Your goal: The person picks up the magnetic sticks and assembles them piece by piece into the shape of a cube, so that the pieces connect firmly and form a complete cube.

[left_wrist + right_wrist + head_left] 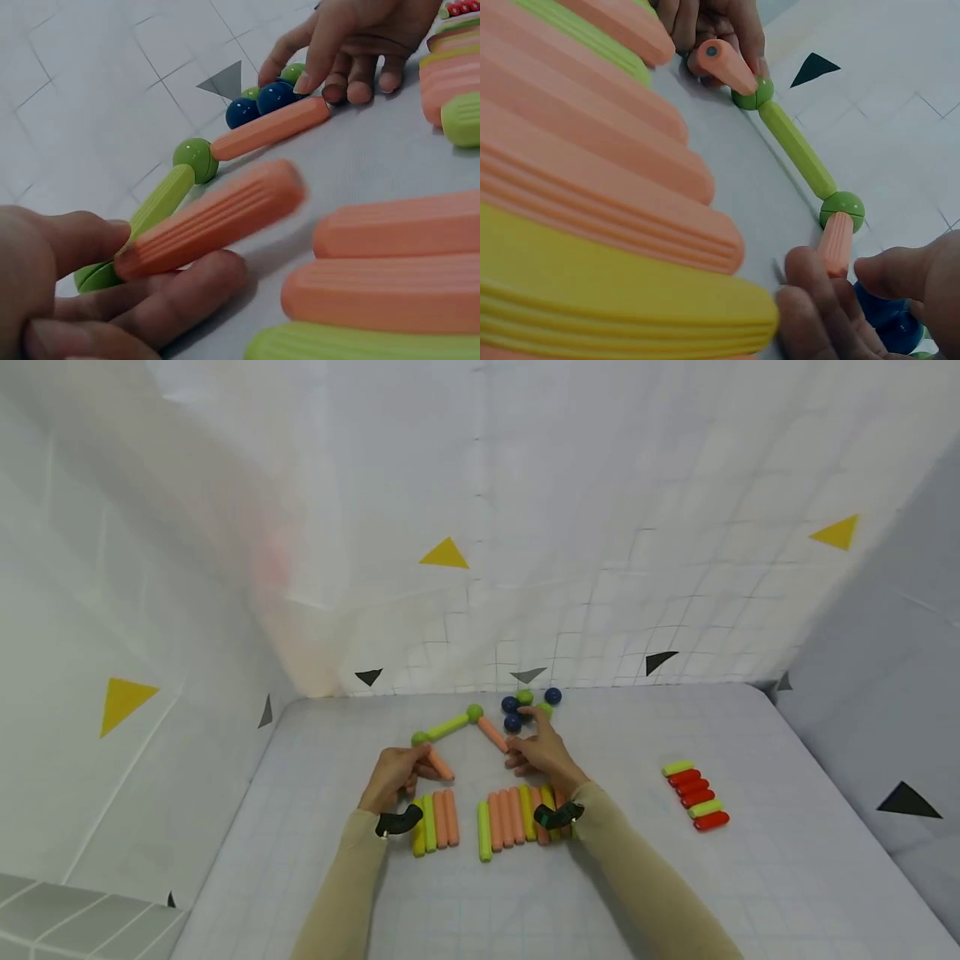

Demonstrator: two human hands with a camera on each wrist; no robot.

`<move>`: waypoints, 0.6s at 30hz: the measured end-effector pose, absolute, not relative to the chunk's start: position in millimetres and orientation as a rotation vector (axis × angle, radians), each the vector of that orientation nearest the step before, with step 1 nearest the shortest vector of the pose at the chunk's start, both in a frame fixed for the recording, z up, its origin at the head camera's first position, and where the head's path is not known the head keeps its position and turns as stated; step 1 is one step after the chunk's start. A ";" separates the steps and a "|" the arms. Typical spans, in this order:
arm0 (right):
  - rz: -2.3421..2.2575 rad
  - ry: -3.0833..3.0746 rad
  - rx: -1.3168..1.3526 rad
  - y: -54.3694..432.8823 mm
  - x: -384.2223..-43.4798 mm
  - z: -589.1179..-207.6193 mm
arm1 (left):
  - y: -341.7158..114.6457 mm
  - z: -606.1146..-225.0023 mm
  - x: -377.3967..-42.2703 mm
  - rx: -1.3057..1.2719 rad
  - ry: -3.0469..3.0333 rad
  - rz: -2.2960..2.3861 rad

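My left hand (395,774) pinches an orange rod (217,217) between thumb and fingers. One end of that rod is at a green ball (754,93); the other end points out freely. A yellow-green rod (448,727) links this ball to a second green ball (475,712). From the second ball a further orange rod (492,735) slants toward my right hand (543,752). The right hand's fingers are spread beside that rod's end and the dark blue balls (277,98); whether they touch is unclear.
Orange, yellow and yellow-green rods (502,822) lie in two rows below the hands, partly under the right wrist. Short red and yellow-green rods (693,795) lie at the right. Another dark blue ball (552,696) sits near the back wall.
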State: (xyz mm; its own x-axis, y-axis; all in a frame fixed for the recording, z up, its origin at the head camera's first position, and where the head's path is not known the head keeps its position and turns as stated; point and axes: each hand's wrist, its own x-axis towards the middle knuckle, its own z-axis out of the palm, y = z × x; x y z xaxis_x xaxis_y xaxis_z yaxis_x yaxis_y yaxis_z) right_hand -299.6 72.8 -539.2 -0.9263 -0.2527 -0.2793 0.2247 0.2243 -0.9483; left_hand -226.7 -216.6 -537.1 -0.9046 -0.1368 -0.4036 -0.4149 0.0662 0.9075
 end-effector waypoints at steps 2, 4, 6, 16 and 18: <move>-1.698 2.155 -0.061 72.9 -301.3 -538.7 | -216.5 -536.8 -227.0 -0.555 2.131 1.912; -1.653 2.175 -0.081 72.2 -303.0 -539.1 | -217.3 -536.9 -227.0 -0.563 2.131 1.907; -1.614 2.197 -0.089 70.5 -303.9 -539.0 | -218.7 -537.0 -226.6 -0.596 2.124 1.934; -1.538 2.267 -0.085 68.2 -304.7 -536.9 | -220.1 -539.4 -232.0 -0.703 2.193 2.113; -1.522 2.277 -0.106 70.7 -303.9 -536.3 | -219.3 -540.2 -233.9 -0.654 2.257 2.060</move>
State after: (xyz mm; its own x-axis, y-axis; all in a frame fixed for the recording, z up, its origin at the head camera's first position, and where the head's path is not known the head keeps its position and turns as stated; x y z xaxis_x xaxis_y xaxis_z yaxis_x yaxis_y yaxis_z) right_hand -303.9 70.7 -536.3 -0.9178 -0.2784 -0.2831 0.1552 0.4047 -0.9012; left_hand -233.9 -219.3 -540.2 -0.9123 -0.2913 -0.2880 -0.3134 0.0435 0.9486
